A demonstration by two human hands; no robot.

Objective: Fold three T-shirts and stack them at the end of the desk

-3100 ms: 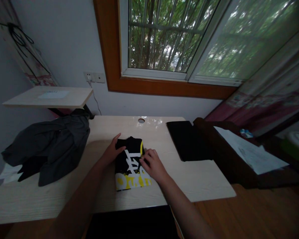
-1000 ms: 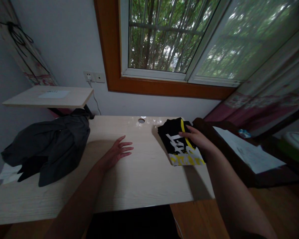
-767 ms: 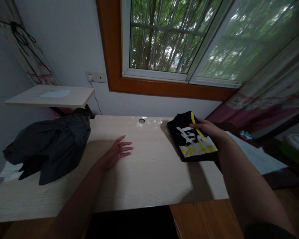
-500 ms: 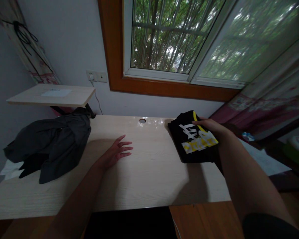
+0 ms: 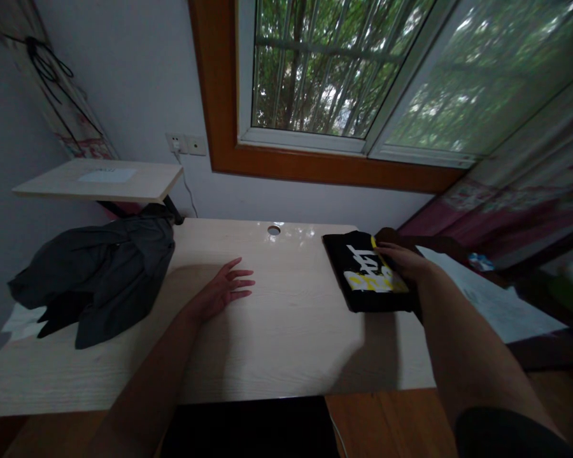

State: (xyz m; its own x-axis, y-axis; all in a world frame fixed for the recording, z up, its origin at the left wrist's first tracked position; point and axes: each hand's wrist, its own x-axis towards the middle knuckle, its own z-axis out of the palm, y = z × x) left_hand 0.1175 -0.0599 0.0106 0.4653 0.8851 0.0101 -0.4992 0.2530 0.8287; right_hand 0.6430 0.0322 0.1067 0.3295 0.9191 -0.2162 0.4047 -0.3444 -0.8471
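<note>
The folded printed garment (image 5: pixel 363 259) lies on a flat black item (image 5: pixel 378 304) at the desk's (image 5: pixel 286 343) right. The right hand (image 5: pixel 405 259) touches it; whether its grip pinches, I cannot tell. The left hand (image 5: pixel 221 294) is released. Placing seems underway; next calls for a clean let-go.

The pale table (image 5: pixel 286 343) bears grey clothing (image 5: pixel 119 267) and a flat black item (image 5: pixel 375 304)

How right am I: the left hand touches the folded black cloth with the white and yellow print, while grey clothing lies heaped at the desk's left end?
Not the left hand: the head camera's view shows the right hand touching the folded black cloth, while grey clothing lies heaped at the left end of the desk.
</note>
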